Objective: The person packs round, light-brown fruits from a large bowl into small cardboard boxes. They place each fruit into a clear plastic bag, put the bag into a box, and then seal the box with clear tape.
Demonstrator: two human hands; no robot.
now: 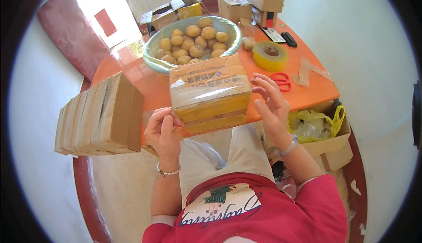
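Observation:
A taped cardboard box (211, 84) with printed writing on top stands before me at the near edge of the orange table (155, 91). Clear tape shines across its upper face, and yellowish tape covers the side facing me. At its lower left corner, the fingertips of my left hand (163, 132) meet the cardboard; whether they grip it is unclear. My right hand (272, 109) is raised beside the box's right side, fingers spread and nothing in them. Close behind that hand lie red-handled scissors (282, 81), with a large roll of tape (270, 56) farther back.
A plastic-lined basin (148, 56) of potatoes (194, 42) stands behind the box. Several cardboard boxes (99, 114) are lined up at the left edge. Opened boxes (234, 9) stand at the back. Tape scraps (305, 71) lie right; below is a carton (329, 144) with a yellow bag (313, 124).

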